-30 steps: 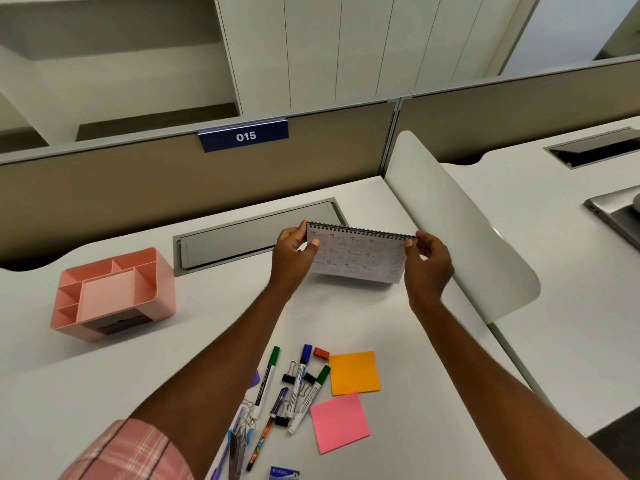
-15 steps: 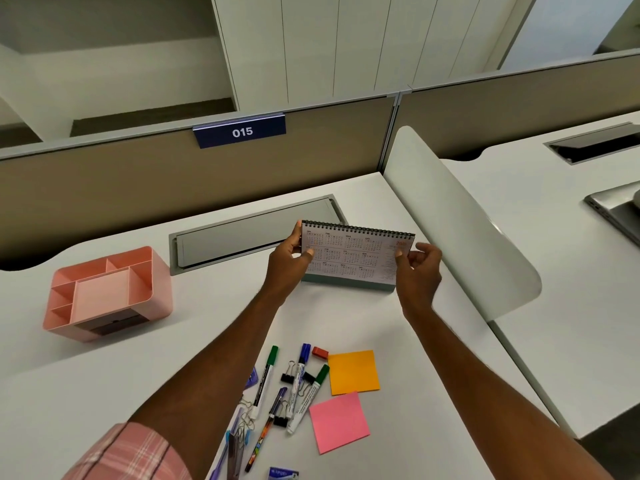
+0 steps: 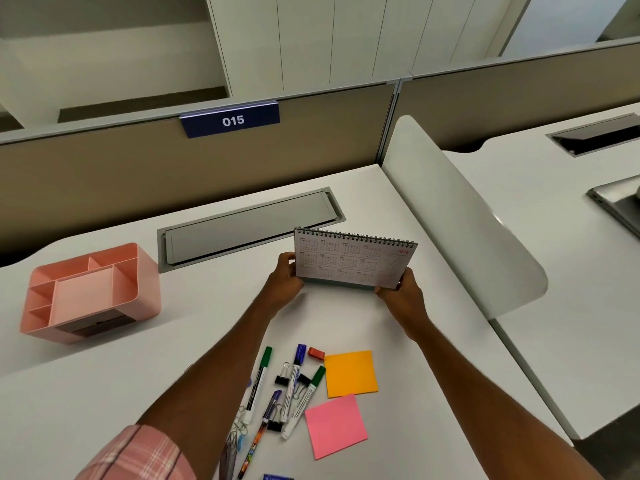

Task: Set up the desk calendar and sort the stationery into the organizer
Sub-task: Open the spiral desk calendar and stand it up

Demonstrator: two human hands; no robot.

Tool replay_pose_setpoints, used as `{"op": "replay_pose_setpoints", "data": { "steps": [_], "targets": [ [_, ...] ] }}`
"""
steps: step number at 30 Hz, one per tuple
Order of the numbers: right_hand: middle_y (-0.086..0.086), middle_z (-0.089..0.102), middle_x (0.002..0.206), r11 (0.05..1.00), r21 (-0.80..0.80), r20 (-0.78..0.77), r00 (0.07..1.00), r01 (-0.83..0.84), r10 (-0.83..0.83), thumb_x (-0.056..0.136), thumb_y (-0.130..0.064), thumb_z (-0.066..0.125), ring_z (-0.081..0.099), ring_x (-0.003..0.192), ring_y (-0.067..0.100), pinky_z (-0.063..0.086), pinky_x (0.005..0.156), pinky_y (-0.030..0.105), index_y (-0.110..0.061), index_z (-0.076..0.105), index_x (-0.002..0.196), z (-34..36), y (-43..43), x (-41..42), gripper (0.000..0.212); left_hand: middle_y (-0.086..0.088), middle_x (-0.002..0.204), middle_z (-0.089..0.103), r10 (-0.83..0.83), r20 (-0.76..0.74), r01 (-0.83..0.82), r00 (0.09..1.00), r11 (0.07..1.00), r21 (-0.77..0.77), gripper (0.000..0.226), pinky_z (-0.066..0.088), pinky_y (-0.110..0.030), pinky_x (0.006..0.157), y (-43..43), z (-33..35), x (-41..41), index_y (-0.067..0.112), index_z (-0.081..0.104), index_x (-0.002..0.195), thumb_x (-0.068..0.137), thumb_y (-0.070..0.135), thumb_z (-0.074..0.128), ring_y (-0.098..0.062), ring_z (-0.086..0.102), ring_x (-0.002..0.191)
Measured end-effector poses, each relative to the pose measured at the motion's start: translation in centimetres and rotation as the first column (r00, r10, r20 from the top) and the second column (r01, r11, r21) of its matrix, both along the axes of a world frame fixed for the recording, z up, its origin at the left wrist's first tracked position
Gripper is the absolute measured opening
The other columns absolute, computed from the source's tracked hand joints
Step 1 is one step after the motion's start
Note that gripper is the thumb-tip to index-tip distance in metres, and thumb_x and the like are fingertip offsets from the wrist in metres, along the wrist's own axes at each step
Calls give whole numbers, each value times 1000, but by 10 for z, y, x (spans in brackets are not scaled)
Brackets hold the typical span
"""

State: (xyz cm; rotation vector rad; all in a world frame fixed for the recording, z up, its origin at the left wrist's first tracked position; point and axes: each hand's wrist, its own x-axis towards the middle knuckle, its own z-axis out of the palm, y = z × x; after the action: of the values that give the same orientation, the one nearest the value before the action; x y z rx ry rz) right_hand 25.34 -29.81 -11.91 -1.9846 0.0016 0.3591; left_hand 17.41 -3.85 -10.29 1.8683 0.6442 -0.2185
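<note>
I have both hands on the desk calendar, which stands upright near the middle of the white desk, its spiral binding on top and the year-view page facing me. My left hand grips the calendar's left edge, fingers closed around it with the thumb on the front. My right hand pinches the lower right corner, fingers shut on the page and base there. The grey base of the calendar looks to be at the desk surface, though I cannot tell for sure that it touches.

Just behind the calendar lies the grey cable tray lid set into the desk. The pink organizer sits well to the left, its compartments showing nothing inside.

Closer to me, between my forearms, the stationery lies loose: a green-capped marker, a blue-capped marker and a second green-capped marker, with black binder clips among them. A small red eraser lies just beside the orange sticky notes, and the pink sticky notes lie below those. A multicoloured pen and some paper clips lie beside my left forearm, next to my pink plaid sleeve.
</note>
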Motion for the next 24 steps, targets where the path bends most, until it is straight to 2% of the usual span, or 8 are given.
{"op": "replay_pose_setpoints", "data": {
  "steps": [3, 10, 14, 17, 24],
  "targets": [
    [-1, 64, 124, 999, -20, 1, 999, -50, 50, 89, -11, 72, 62, 109, 19, 55, 83, 24, -21, 49, 135, 0, -2, 4, 53, -5, 139, 59, -23, -47, 24, 999, 1000, 19, 62, 53, -53, 104, -1, -1, 5, 25, 36, 145, 92, 1, 58, -30, 60, 125],
    [3, 63, 127, 990, -94, -70, 993, -103, 96, 84, 1, 68, 63, 113, 25, 61, 94, 41, -19, 49, 136, -7, -11, 15, 59, -7, 146, 54, -65, -154, 73, 986, 996, 49, 75, 51, -52, 107, 5, -3, 14, 23, 37, 150, 85, -3, 61, -35, 55, 128],
    [3, 61, 127, 990, -88, -88, 991, -106, 98, 81, 9, 68, 61, 115, 24, 59, 95, 40, -19, 47, 137, -8, -10, 15, 67, -4, 150, 51, -69, -133, 76, 989, 996, 49, 83, 50, -52, 108, 4, -4, 11, 27, 32, 155, 85, -8, 59, -33, 53, 132],
    [1, 60, 124, 990, -91, -100, 990, -110, 100, 77, 13, 67, 58, 115, 23, 57, 91, 33, -20, 46, 136, -10, -9, 13, 71, -3, 151, 49, -89, -95, 92, 992, 995, 34, 91, 49, -51, 110, 1, -2, 8, 33, 23, 159, 87, -13, 54, -31, 50, 136],
    [-2, 57, 121, 988, -107, -132, 987, -108, 94, 73, 17, 67, 56, 116, 23, 54, 87, 32, -21, 42, 138, -10, -5, 16, 79, -8, 147, 52, -97, -99, 105, 990, 991, 81, 84, 44, -46, 112, -2, -7, 8, 28, 28, 156, 87, -14, 53, -32, 49, 136]
  ]
}}
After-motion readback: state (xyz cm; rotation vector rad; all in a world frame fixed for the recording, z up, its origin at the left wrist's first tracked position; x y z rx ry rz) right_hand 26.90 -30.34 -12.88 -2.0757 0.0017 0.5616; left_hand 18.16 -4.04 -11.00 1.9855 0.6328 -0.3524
